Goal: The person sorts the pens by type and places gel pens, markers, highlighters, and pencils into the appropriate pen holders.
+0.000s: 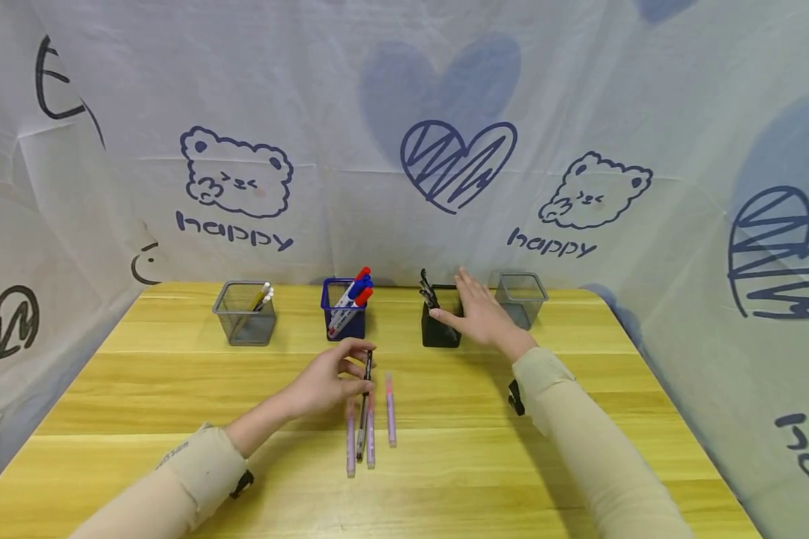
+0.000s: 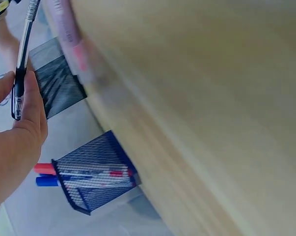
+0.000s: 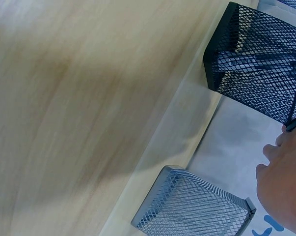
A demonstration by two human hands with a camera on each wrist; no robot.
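My left hand (image 1: 326,380) pinches a black-capped pen (image 2: 23,64) with a clear barrel between thumb and fingers. The pen's lower end overlaps two pink-and-lilac highlighters on the table in the head view. To their right lies a third highlighter (image 1: 390,412). My right hand (image 1: 485,316) is at the right side of the black mesh pen holder (image 1: 434,335), fingers extended and thumb across its front. Black pens (image 1: 426,287) lean inside that holder, toward the left. In the right wrist view, the fingers (image 3: 270,152) show right at the holder's rim.
Along the table's back edge stand a grey mesh holder (image 1: 251,329) with white-tipped pens, a blue mesh holder (image 1: 355,329) with red and blue markers, and another grey mesh holder (image 1: 527,311) at the right. Printed cloth (image 1: 350,217) hangs behind the wooden table (image 1: 243,389).
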